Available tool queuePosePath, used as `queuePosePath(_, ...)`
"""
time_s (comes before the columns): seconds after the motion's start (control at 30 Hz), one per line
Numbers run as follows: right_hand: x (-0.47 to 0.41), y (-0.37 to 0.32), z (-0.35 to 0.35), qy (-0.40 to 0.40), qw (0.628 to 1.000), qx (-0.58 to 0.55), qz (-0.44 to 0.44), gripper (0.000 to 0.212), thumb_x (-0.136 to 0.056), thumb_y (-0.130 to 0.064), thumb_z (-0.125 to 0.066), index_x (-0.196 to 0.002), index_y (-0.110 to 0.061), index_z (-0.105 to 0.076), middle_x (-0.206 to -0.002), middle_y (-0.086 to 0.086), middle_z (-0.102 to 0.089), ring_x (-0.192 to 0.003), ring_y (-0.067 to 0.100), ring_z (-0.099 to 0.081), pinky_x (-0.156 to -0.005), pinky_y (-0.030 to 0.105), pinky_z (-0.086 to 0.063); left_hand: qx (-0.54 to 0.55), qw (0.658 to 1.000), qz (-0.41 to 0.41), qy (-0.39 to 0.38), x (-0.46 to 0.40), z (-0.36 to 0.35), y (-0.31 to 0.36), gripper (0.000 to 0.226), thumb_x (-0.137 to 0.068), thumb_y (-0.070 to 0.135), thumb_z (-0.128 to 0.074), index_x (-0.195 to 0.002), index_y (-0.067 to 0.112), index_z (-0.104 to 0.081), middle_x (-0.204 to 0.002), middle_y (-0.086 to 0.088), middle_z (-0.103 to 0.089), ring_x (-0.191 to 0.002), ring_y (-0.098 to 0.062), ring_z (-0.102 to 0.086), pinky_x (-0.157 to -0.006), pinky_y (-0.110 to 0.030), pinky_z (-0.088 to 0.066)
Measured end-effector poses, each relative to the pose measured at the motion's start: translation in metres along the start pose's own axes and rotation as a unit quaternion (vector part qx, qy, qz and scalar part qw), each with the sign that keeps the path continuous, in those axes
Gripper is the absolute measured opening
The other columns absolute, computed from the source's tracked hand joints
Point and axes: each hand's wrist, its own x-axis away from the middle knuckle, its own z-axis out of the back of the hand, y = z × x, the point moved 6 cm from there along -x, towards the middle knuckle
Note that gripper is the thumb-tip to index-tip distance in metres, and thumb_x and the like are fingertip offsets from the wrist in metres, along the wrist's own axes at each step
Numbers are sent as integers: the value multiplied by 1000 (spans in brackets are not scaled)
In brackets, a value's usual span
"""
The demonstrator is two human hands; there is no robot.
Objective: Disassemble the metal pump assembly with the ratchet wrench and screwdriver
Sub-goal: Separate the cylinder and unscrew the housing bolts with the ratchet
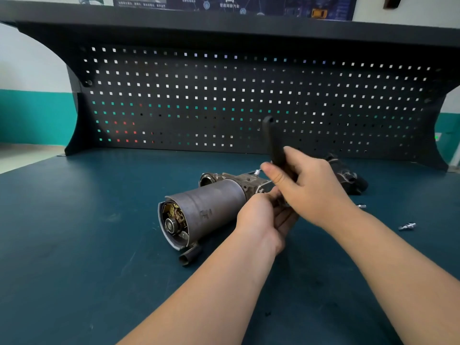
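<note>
The metal pump assembly (211, 207) lies on its side in the middle of the bench (74, 220), and both hands are busy at its far end. The right hand (308, 188) has its grip wrapped around the black handle of the ratchet wrench (275, 143), which sticks up and leans a little to the left. The left hand (261, 220) curls its grip around the pump's right end, just under the wrench, to keep it from rolling. The wrench head is hidden behind the fingers, so I cannot see the bolt.

I think this is the step of loosening a bolt on the pump head. The next move likely calls for a firm swing of the handle while the left hand holds the pump steady.

The pump body is a smooth, dull grey round can. Its near end is open and shows a shiny bearing and brassy bits inside. A small black plug (190, 256) hangs beside that end. Behind the hands lies a dark, lumpy part (348, 178). A small shiny bolt (407, 225) lies apart on the smooth blue-green bench.
</note>
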Motion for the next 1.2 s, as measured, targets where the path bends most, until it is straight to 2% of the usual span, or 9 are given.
queuePosePath(0.33, 10, -5, 0, 29, 998, -43, 23, 40, -85, -43, -55, -72, -5, -53, -57, 14, -58, -60, 32, -57, -59, 46, -47, -34, 998, -47, 9, -3, 2, -1, 32, -91, 10, -41, -111, 3, -64, -100, -16, -68, -87, -30, -65, -65, -32, -53)
queuePosePath(0.47, 11, -11, 1, 39, 998, -8, 57, 32, -85, -40, -58, -62, -24, -42, -50, -1, -46, -51, 15, -45, -51, 39, -39, -9, 998, -57, -15, -1, -2, -2, 29, -92, 20, -43, -106, 9, -66, -107, -14, -69, -97, -27, -66, -83, -38, -52)
queuePosePath(0.63, 9, 16, 5, 112, 986, -95, -78, 33, -92, -36, -57, -66, -17, -51, -46, -10, -50, -44, 3, -46, -50, 22, -38, -42, 997, -49, 40, -3, 5, -3, 23, -92, 5, -47, -109, 0, -62, -89, -13, -67, -59, -21, -65, -49, -27, -55)
queuePosePath(0.7, 11, 47, 6, 158, 941, -168, -246, 37, -94, -36, -54, -64, -15, -51, -39, -10, -42, -38, 6, -36, -47, 25, -32, -47, 996, -47, 57, -1, 6, -4, 16, -92, 7, -53, -105, 2, -60, -88, -16, -68, -62, -23, -66, -49, -28, -57)
queuePosePath(0.77, 25, 76, -9, 151, 833, -313, -431, 36, -96, -33, -49, -66, -15, -48, -35, -8, -34, -30, 8, -27, -37, 20, -23, -46, 996, -44, 66, 0, 6, -4, 13, -92, 7, -53, -103, 1, -59, -83, -16, -66, -61, -24, -65, -48, -27, -57)
queuePosePath(0.83, 40, 87, -27, 118, 731, -413, -530, 35, -98, -31, -45, -67, -16, -46, -34, -7, -30, -26, 6, -22, -32, 12, -17, -40, 996, -36, 71, 0, 5, -5, 14, -92, 6, -54, -104, 0, -58, -83, -16, -65, -60, -23, -63, -44, -25, -55)
queuePosePath(0.87, 43, 88, -30, 109, 719, -423, -541, 35, -99, -32, -45, -67, -16, -45, -34, -7, -29, -26, 6, -21, -32, 11, -16, -35, 996, -32, 78, 0, 6, -5, 16, -92, 5, -55, -106, -1, -58, -87, -17, -65, -63, -23, -63, -42, -25, -54)
queuePosePath(1.07, 10, 48, 9, 146, 953, -99, -246, 25, -93, -36, -53, -76, -18, -57, -46, -10, -50, -51, 13, -46, -56, 31, -38, -11, 997, -14, 79, 1, 5, -16, 20, -85, 15, -69, -99, 0, -66, -87, -12, -70, -68, -20, -67, -48, -22, -56)
queuePosePath(1.2, 9, 3, 2, 62, 995, -43, -62, 23, -89, -35, -63, -71, -23, -54, -56, -6, -54, -55, 5, -48, -59, 22, -39, 25, 999, -13, 44, 4, -1, -11, 12, -90, 15, -62, -90, 6, -69, -71, -7, -71, -51, -12, -66, -46, -21, -54)
